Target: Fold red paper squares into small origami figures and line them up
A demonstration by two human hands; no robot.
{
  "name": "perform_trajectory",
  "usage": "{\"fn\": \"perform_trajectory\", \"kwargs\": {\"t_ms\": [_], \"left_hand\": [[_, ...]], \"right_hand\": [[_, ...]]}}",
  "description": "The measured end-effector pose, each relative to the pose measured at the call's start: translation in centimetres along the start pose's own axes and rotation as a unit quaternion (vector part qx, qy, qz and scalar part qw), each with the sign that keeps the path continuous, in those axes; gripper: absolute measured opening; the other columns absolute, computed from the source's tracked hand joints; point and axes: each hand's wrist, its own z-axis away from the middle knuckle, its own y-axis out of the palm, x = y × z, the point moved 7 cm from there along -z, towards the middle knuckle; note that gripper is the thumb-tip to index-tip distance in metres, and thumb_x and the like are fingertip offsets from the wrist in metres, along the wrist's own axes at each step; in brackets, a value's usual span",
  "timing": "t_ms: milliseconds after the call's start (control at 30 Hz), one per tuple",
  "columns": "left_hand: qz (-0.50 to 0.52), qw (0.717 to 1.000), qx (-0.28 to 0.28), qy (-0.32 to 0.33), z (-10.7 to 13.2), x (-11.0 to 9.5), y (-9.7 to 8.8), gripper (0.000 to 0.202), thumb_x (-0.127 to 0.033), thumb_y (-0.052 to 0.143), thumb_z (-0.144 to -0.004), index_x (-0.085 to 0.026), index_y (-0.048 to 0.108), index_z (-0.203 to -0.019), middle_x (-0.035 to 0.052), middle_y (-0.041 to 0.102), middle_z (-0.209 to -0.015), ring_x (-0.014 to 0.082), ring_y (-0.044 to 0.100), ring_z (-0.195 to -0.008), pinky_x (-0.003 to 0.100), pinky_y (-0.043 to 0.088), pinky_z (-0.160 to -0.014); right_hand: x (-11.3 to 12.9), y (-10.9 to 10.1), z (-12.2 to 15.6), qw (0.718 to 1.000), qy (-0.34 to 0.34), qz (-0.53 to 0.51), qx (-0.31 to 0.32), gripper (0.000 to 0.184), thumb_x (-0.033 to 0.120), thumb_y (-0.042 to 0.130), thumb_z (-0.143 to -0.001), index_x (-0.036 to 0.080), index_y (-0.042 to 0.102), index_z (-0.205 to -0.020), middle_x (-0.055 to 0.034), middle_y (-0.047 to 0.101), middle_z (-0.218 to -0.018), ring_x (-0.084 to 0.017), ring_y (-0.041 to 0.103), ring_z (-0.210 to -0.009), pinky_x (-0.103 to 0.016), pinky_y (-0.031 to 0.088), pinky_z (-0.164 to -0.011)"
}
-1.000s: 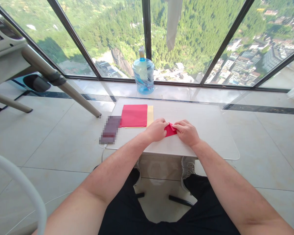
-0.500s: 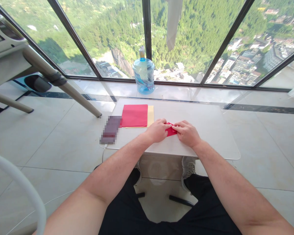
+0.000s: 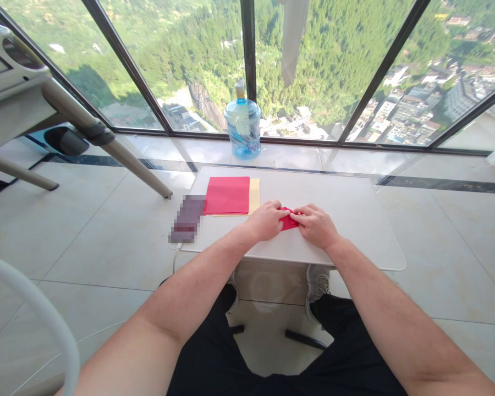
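Note:
A small folded piece of red paper [image 3: 287,221] lies on the low white table [image 3: 346,214] between my two hands. My left hand [image 3: 267,220] grips its left side, with the index finger pressed on the top fold. From the other side my right hand [image 3: 314,223] pinches the paper, its fingertips almost meeting the left ones. The fingers hide both ends and part of the folds. To the left of my hands rests a stack of red square paper [image 3: 228,195], with yellow paper [image 3: 254,196] sticking out from under it.
A blurred-out dark flat object [image 3: 187,220] with a white cable [image 3: 175,257] lies at the table's left edge. Behind the table a blue water jug [image 3: 243,129] stands by the window. Metal legs [image 3: 127,165] of other furniture rise at the left.
The view has shifted very slightly. Both hands stay on the red paper in nearly the same pose.

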Motion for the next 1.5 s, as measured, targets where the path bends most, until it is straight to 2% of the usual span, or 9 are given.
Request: {"fn": "perform_trajectory", "kwargs": {"t_ms": [767, 1500], "left_hand": [[-0.030, 0.999, 0.007, 0.006, 0.11, -0.27, 0.00, 0.037, -0.019, 0.051, -0.090, -0.021, 0.070, -0.122, 0.0103, 0.062, -0.109, 0.0225, 0.060, -0.103, 0.035, 0.047, -0.100], [-0.038, 0.999, 0.013, 0.012, 0.08, -0.53, -0.02, 0.035, -0.018, 0.050, -0.090, -0.019, 0.069, -0.120, 0.0113, 0.064, -0.111, 0.0235, 0.058, -0.105, 0.036, 0.044, -0.102]], "right_hand": [[-0.29, -0.07, -0.02, 0.999, -0.017, -0.031, -0.005, 0.031, 0.008, 0.055, -0.088, 0.023, 0.078, -0.102, -0.0058, 0.074, -0.109, -0.022, 0.060, -0.096, -0.036, 0.051, -0.091], [-0.26, 0.22, 0.08, 1.000, -0.013, -0.018, 0.011, 0.031, 0.011, 0.054, -0.090, 0.024, 0.078, -0.105, -0.0065, 0.074, -0.111, -0.023, 0.059, -0.099, -0.038, 0.050, -0.090]]}}
